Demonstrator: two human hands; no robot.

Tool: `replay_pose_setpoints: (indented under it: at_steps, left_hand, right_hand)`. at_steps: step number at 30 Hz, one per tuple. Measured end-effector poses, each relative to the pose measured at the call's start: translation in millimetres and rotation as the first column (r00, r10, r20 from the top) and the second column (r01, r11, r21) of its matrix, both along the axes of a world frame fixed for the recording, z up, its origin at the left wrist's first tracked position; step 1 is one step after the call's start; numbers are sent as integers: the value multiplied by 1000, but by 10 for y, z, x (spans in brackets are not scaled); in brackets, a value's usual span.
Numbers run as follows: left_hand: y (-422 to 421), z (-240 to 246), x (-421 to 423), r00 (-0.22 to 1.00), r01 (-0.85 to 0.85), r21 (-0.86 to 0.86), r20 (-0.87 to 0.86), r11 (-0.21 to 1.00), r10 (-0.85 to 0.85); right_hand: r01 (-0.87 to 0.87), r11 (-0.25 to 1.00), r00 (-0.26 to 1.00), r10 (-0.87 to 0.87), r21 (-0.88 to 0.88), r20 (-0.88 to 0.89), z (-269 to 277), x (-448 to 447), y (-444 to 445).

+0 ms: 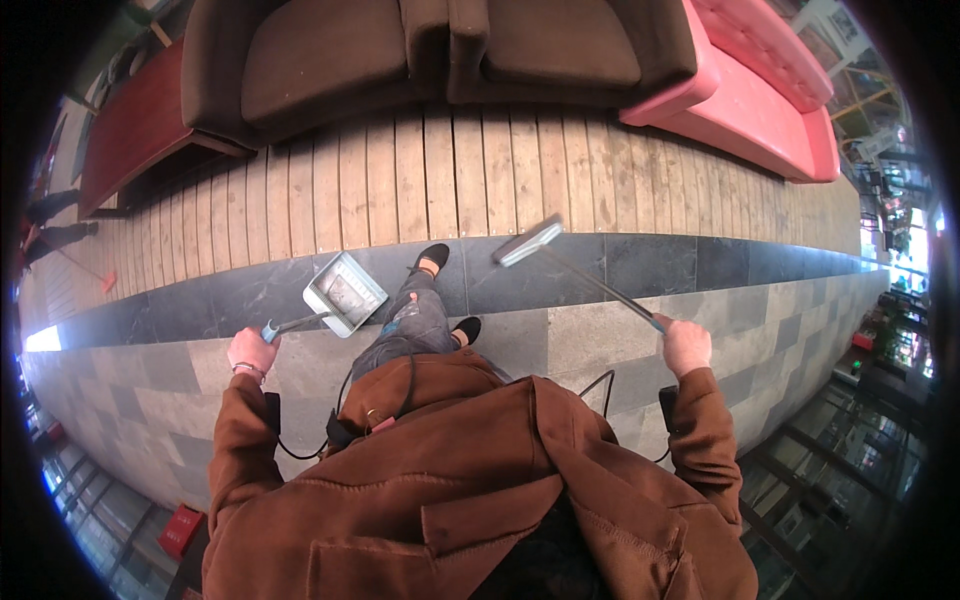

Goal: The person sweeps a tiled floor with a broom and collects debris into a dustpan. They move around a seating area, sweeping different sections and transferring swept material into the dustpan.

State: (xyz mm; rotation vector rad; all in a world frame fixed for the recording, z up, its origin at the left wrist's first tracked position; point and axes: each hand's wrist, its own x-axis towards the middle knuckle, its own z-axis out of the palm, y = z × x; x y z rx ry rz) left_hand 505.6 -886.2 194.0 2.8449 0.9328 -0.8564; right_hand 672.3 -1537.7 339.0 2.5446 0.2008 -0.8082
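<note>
My left hand grips the blue-ended handle of a long-handled dustpan. The pale dustpan lies over the dark tile strip, left of my feet, with some debris visible inside it. My right hand is closed round the upper end of the pole of a broom. The broom's head is slightly blurred and sits near the seam between the dark tiles and the wooden planks, to the right of my front foot. Whether its bristles touch the floor I cannot tell.
Wooden decking runs ahead, bordered by dark stone tiles. Beyond stand two brown armchairs, a pink tufted sofa and a reddish wooden table. At the far left a person's legs show near a red broom head.
</note>
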Motion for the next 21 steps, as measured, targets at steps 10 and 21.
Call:
replay_pose_setpoints:
  at_steps: [10, 21]
  left_hand:
    - [4, -51, -90, 1000, 4, -11, 15, 1000, -4]
    - [-185, -35, -279, 999, 15, -12, 33, 1000, -14]
  right_hand:
    - [425, 888, 879, -452, 176, 152, -199, -1077, -485]
    - [681, 716, 732, -656, 157, -186, -857, -1943, -743]
